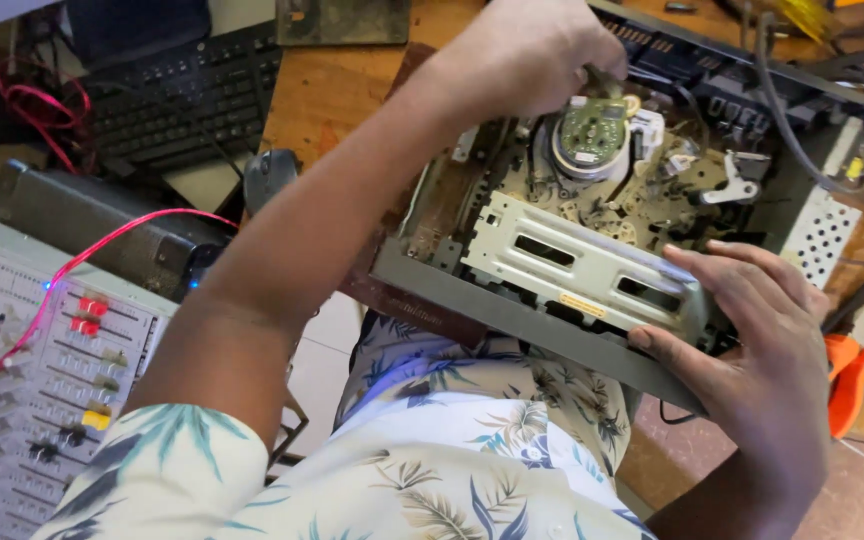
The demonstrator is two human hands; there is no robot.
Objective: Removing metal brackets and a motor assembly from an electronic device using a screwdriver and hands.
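Floral shirt (452,450) nearest | opened tape deck (592,260) on wooden bench, long axis upper-right to lower-left | right hand (752,350) flat, open, bracing near front edge | left hand (527,50) closed, pinching drum assembly (592,140) at rear.

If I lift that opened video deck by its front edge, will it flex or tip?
The opened deck has a metal chassis, so it probably stays stiff. Its front edge overhangs the table, steadied by the right hand, so it may tip forward. The exposed drum under the left hand looks fragile.
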